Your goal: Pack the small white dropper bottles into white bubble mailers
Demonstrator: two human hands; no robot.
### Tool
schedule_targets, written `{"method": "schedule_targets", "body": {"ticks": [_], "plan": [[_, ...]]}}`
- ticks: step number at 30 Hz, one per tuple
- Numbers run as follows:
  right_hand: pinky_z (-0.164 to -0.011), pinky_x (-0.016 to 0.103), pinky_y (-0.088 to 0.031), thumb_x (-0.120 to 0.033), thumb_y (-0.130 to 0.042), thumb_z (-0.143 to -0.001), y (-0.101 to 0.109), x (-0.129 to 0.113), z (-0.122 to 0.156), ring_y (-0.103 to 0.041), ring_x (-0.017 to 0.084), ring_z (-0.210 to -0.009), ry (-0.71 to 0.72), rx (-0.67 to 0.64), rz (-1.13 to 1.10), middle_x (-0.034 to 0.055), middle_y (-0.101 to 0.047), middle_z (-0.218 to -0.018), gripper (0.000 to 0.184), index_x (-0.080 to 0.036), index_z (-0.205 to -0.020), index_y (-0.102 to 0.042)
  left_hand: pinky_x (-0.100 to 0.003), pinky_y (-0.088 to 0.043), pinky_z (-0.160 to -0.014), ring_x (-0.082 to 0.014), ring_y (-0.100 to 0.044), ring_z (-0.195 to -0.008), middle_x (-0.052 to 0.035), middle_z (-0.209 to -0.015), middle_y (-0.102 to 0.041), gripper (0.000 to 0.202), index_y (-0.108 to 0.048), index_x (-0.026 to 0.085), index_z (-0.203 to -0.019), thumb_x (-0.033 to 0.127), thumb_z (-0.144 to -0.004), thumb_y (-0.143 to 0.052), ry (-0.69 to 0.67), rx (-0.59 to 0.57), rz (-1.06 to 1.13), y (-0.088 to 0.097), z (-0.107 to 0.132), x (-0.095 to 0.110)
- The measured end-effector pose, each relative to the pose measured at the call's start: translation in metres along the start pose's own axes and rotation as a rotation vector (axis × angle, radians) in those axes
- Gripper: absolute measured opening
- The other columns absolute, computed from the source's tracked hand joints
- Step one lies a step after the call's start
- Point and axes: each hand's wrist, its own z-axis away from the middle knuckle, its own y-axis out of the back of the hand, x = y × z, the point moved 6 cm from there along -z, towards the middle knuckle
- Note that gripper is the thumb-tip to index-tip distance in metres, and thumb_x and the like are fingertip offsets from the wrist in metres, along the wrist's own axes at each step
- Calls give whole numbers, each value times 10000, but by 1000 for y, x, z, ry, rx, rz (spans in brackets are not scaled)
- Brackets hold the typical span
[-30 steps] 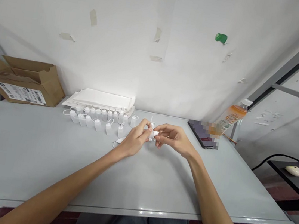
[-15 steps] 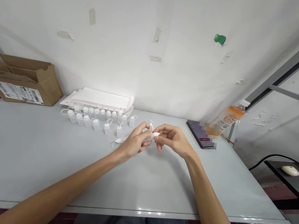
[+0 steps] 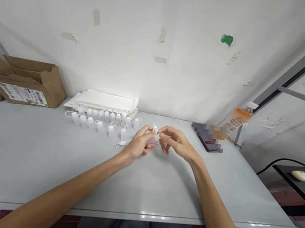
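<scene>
My left hand (image 3: pixel 139 143) is wrapped round a small translucent white squeeze bottle (image 3: pixel 152 139), which lies tilted with its top toward the right. At that top, the thumb and forefinger of my right hand (image 3: pixel 175 142) pinch together, partly hiding the nozzle and cap; the other fingers curl below. Behind my left hand stands another small bottle (image 3: pixel 155 127), mostly hidden. Beside the left wrist a further bottle (image 3: pixel 125 143) lies on its side with a looped strap. Several like it, such as a front-row bottle (image 3: pixel 111 130), stand upright in rows to the left.
A stack of white sheets (image 3: pixel 105 100) lies behind the bottle rows on the grey table (image 3: pixel 45 166). An open cardboard box (image 3: pixel 50 84) stands at the back left. A phone (image 3: pixel 208 142) and an orange drink bottle (image 3: pixel 236 121) are at the right. The wall closes off the back.
The right fingers have shifted slightly at the bottle's top, now covering more of its white tip. My left hand keeps its hold. The whole view has moved slightly.
</scene>
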Motion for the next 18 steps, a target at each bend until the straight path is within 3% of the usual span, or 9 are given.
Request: {"method": "schedule_targets", "body": {"ticks": [3,7,9,13,18], "plan": [[-489,254,-469,-542,-604,-872,-2,1,-2,-559,100,-499,14,-6,-13,-18,-572,-711,366,-179,-894,-563,-167,-125,-408,-48,-164,-401,106,-528,-313,198,-352,244,-858,403,-924,-449,-16,26,-49,5,-1,0],[-492,248,-429,-571,-550,-894,-5,8,-5,-515,92,-468,-3,-1,16,-47,-470,-585,440,-183,-696,-483,-144,-269,-471,-55,-278,-469,99,-561,-329,226,-376,233,-870,423,-931,-482,-172,48,-223,5,0,8],[-489,247,-417,-583,-548,-889,-5,9,-5,-505,91,-472,1,11,12,-44,-460,-587,465,-185,-663,-466,-142,-250,-459,-56,-271,-468,100,-560,-300,227,-373,232,-864,423,-936,-473,-162,38,-216,4,1,9],[-516,255,-442,-578,-584,-870,-5,6,-5,-533,110,-529,56,14,-7,-21,-546,-658,400,-181,-824,-557,-154,-144,-413,-57,-204,-429,103,-545,-272,213,-356,238,-854,412,-938,-445,-64,20,-124,4,-1,7],[-563,263,-410,-578,-509,-913,-6,9,-6,-489,101,-495,39,39,90,-33,-494,-539,469,-178,-669,-529,-162,-226,-471,-61,-229,-460,114,-537,-242,227,-372,238,-882,433,-942,-469,-193,38,-260,5,0,8]]}}
